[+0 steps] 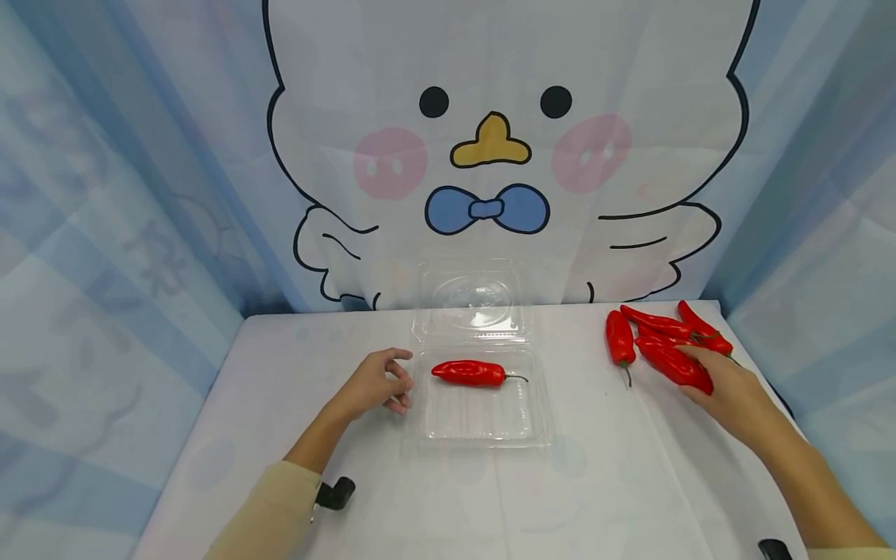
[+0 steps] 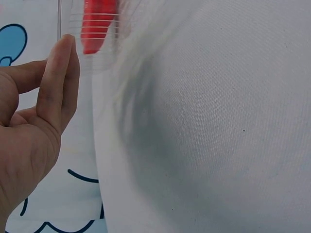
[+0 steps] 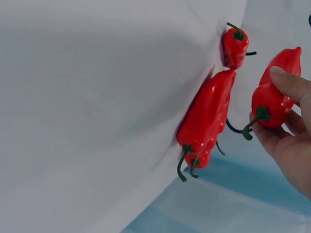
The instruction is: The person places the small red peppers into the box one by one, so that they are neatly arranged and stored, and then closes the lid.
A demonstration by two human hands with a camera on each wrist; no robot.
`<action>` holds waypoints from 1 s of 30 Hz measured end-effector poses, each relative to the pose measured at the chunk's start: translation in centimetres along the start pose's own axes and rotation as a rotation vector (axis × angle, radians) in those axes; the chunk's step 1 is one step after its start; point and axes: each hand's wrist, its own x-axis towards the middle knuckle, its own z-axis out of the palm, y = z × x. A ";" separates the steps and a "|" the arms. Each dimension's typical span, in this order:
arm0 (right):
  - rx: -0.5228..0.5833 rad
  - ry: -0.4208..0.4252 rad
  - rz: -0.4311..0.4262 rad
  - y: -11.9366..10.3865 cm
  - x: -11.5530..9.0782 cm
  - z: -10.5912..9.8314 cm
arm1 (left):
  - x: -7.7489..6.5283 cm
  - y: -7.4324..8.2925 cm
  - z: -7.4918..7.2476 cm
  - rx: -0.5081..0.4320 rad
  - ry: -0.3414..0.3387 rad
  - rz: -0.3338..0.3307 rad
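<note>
A red chili pepper (image 3: 272, 104) with a green stem is gripped between the thumb and fingers of my right hand (image 3: 296, 116), held off the white table beside the other peppers. In the head view, this right hand (image 1: 728, 389) is at the far right, at the near side of the pepper pile. My left hand (image 1: 378, 383) stays at the left edge of a clear plastic clamshell box (image 1: 483, 424), fingers loosely bent, fingertips right at its rim. One red pepper (image 1: 469, 373) lies crosswise in the box's base, stem to the right.
Several more red peppers (image 1: 619, 338) lie in a cluster at the table's back right corner. The box's transparent lid (image 1: 469, 299) stands raised behind its base. A cartoon-printed curtain (image 1: 490, 70) hangs behind the table (image 1: 595, 482), with blue curtains at both sides.
</note>
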 end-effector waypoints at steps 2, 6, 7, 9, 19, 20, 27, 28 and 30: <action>0.003 -0.006 -0.006 -0.3 0.2 -0.2 | 0.0 0.0 0.0 -0.002 -0.001 0.003; 0.019 -0.013 -0.018 -1.0 0.5 -0.6 | 0.0 0.0 0.0 -0.002 -0.003 0.005; 0.020 -0.012 -0.025 -1.1 0.6 -0.7 | 0.0 0.0 0.0 -0.001 -0.002 0.004; 0.024 -0.018 -0.032 -1.4 0.8 -0.8 | 0.0 0.0 0.0 0.000 -0.001 0.001; -0.005 0.044 -0.139 -3.6 1.4 -0.7 | 0.0 -0.1 0.1 0.004 0.011 -0.008; -0.011 0.048 -0.153 -3.8 1.4 -0.7 | 0.0 -0.1 0.1 0.004 0.011 -0.006; -0.009 0.022 -0.179 -5.3 2.0 -0.5 | 0.0 -0.1 0.1 0.016 0.016 -0.002; -0.010 0.016 -0.178 -5.5 2.1 -0.5 | 0.0 -0.1 0.1 0.016 0.017 -0.002; -0.022 0.002 -0.177 -5.9 2.2 -0.3 | 0.0 0.0 0.1 0.015 0.018 -0.004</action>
